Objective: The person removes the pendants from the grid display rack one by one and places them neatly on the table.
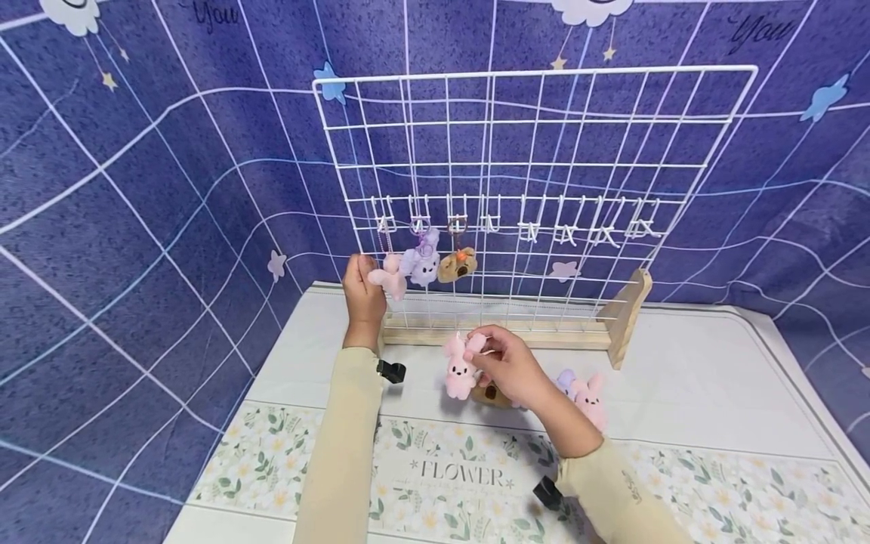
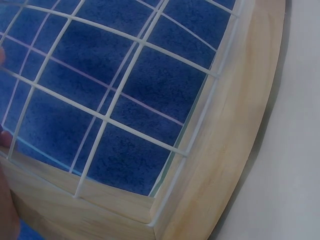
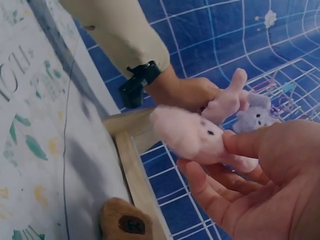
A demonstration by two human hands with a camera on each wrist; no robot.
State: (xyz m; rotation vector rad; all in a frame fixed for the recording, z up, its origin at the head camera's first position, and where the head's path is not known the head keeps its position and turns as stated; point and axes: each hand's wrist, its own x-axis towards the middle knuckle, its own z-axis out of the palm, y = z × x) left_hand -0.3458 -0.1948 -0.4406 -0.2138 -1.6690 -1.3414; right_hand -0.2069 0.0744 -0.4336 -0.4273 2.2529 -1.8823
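Note:
My right hand (image 1: 511, 369) pinches a pink plush bunny (image 1: 461, 376) by its ear, between thumb and fingers, low in front of the white wire grid rack (image 1: 537, 119). The right wrist view shows that pink bunny (image 3: 187, 135) close up, the thumb pressed on it. At the rack's left side my left hand (image 1: 364, 291) grips the edge, fingers curled round it. Beside that hand a pink bunny keychain (image 1: 390, 276) hangs from a hook, followed by a lilac bunny keychain (image 1: 425, 264) and a brown plush keychain (image 1: 458, 266).
Several white hooks (image 1: 566, 230) line the rack to the right of the hanging plushes. A brown plush (image 1: 491, 394) lies partly behind my right hand. Another pink bunny (image 1: 591, 400) and a lilac plush (image 1: 566, 380) lie right of my forearm. Wooden feet (image 1: 628, 317) support the rack.

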